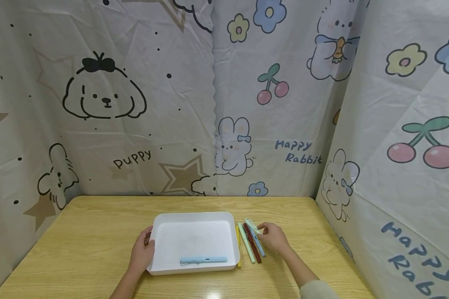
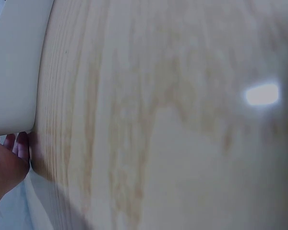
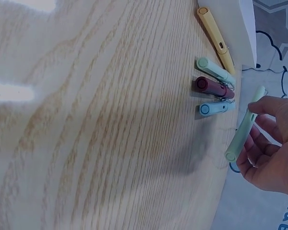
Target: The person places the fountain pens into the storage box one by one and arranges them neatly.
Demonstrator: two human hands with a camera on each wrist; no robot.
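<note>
A white tray lies on the table, with a light blue pen near its front wall. My left hand grips the tray's left side, thumb at the rim; in the left wrist view its fingertips show beside the tray's wall. With my right hand I pinch a light green pen between thumb and fingers, tilted and raised off the table. Left of this hand lie a blue pen, a dark red pen, another light green pen and a yellow pen.
The yellow pen lies right against the tray's right wall, the other loose pens close beside it. A wood-grain table carries everything. Printed cloth with puppies, rabbits and cherries hangs behind the table and along both sides.
</note>
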